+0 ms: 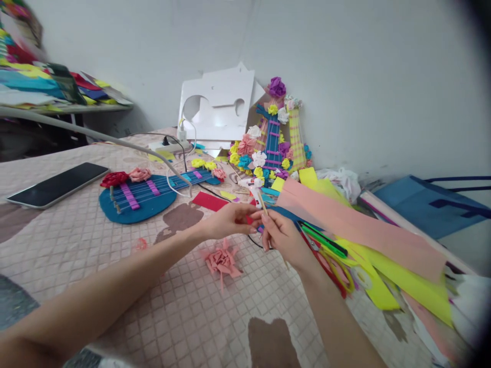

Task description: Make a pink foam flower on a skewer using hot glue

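Both of my hands meet over the middle of the table. In my right hand (283,236) a thin wooden stick (264,200) is pinched, slanting upward, its lower end showing below the palm. My left hand (227,221) comes in from the left, fingers curled around a bit of red paper (245,220) against the stick; the fingers partly hide it. Just below lies a pink crepe paper flower (223,259). A flat red paper piece (209,201) is behind my left hand. A white glue gun (253,185) stands beyond the fingertips.
A blue paper guitar (153,197) with flowers and a phone (59,184) lie left. To the right are a green cutter (324,239), scissors (339,273), a tape roll (361,277) and pink crepe paper (356,225). Flower-covered guitars (273,145) lean on the wall. A cable (95,135) crosses at left.
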Tool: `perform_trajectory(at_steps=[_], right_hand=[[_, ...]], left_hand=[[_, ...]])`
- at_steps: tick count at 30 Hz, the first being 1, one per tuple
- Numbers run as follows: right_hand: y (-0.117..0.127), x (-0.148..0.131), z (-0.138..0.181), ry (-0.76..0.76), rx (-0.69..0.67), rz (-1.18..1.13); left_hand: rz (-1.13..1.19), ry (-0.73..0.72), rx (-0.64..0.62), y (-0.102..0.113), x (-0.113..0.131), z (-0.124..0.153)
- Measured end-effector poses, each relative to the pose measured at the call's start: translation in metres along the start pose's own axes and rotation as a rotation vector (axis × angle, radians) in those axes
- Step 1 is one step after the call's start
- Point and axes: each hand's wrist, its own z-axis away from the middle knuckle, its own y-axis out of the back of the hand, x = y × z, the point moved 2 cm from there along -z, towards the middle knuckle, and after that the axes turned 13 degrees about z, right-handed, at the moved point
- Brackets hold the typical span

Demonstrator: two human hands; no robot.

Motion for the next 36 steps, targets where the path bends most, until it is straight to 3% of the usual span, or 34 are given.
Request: perform_trajectory(at_steps=[2,10,16,20,29,32,36], right_hand=[[0.0,0.002,0.0,0.003,-0.004,0.035],[0.016,0.012,-0.004,-0.045,0.113,0.069],[0.016,0.017,-0.006,-0.061,0.076,0.058],[0.014,0.016,-0.006,-0.043,0.069,0.058],[0.005,0.0,0.0,0.009,-0.001,0.052],[0.006,-0.001,0.0,0.004,-0.014,0.045],[0.012,0.006,-0.002,-0.029,0.069,0.018]], left_hand=[[-0.054,0.025,-0.012,0.005,-0.001,0.0],[-0.209,0.06,0.339,0.067,-0.023,-0.005],[-0.3,0.031,0.517,0.086,-0.015,0.0],[-0.237,0.015,0.432,0.071,-0.013,-0.001],[0.216,-0.011,-0.129,-0.007,0.0,0.0],[0.206,0.051,-0.109,-0.006,-0.004,0.001],[0.112,0.096,0.047,0.02,-0.017,-0.003]])
